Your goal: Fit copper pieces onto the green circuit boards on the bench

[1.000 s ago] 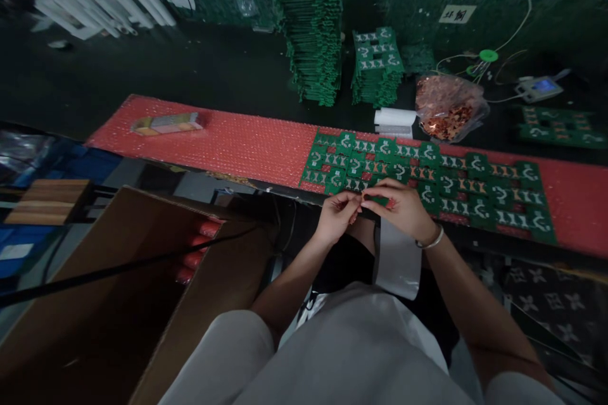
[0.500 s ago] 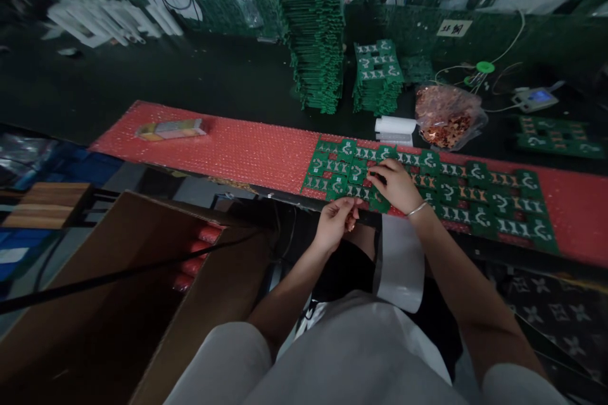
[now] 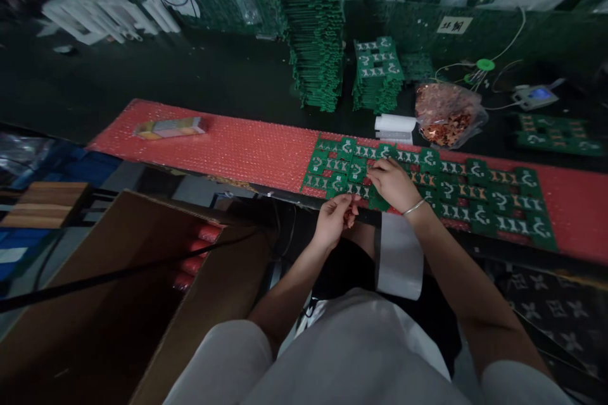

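Green circuit boards (image 3: 476,216) lie side by side on a strip of red bubble wrap (image 3: 256,145) along the table's front edge. Some of them carry copper-coloured pieces. My left hand (image 3: 335,218) is curled around small copper-coloured pieces (image 3: 350,218) at the boards' near edge. Over the boards, my right hand (image 3: 392,185) has its thumb and fingers pinched together; what is between the fingertips is too small to make out. A clear bag of copper-coloured pieces (image 3: 449,117) sits behind the boards.
Behind the wrap stand a tall stack of green boards (image 3: 316,38) and a shorter stack (image 3: 377,76). A wrapped bar (image 3: 170,128) lies on the wrap's left part. An open cardboard box (image 3: 95,304) is at the lower left. A small device (image 3: 536,96) sits at the right.
My right hand has shifted slightly left, its fingertips drawn closer together over the boards. My left hand remains near the boards' front edge with the copper-coloured pieces.
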Available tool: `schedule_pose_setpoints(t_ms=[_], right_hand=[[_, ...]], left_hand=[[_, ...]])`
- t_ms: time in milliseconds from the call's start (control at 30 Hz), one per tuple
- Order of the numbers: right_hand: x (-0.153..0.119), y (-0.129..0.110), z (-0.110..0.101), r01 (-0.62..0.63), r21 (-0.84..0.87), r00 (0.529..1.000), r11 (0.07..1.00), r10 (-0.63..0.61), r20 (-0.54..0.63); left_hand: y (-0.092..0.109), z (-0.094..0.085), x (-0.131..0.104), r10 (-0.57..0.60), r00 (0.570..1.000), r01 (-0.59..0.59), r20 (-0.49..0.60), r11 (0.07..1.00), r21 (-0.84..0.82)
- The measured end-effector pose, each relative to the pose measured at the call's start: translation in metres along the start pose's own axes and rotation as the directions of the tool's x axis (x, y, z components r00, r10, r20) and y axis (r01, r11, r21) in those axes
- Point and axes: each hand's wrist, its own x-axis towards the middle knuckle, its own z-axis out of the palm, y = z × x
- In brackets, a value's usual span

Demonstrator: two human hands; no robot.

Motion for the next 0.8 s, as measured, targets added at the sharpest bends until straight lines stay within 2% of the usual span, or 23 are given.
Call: schedule_pose_setpoints(t_ms=[100,233,300,367,633,800], right_hand=[[-0.007,-0.009,-0.007,0.017,0.035,0.999,0.999,-0.016,-0.028],[-0.022,-0.029,-0.022,0.05,0.322,0.99,0.945,-0.003,-0.144],[-0.028,-0.041,-0.028,0.088,0.466,0.992,0.88,-0.033,-0.126],[-0.032,-0.051,-0.031,0.105,0.536,0.994,0.838,-0.066,-0.092],[-0.032,-0.059,-0.023,0.079,0.51,0.993,0.857,-0.024,-0.114],[-0.03,-0.06,-0.03,0.085,0.536,0.973,0.84,0.046,-0.227]], left_hand=[[0.005,0.0,0.001,0.009,1.0,-0.009,-0.014,1.0,0.004],[0.01,0.0,0.003,0.037,0.999,-0.037,-0.033,0.999,0.003],[0.011,0.0,0.004,0.034,0.999,-0.034,-0.042,0.999,0.008],[0.011,0.0,0.005,0.017,0.999,-0.016,-0.052,1.0,0.018],[0.006,0.003,0.004,-0.014,1.0,0.015,-0.008,0.999,0.044],[0.01,0.001,0.003,-0.114,0.987,0.117,0.111,0.993,-0.017]])
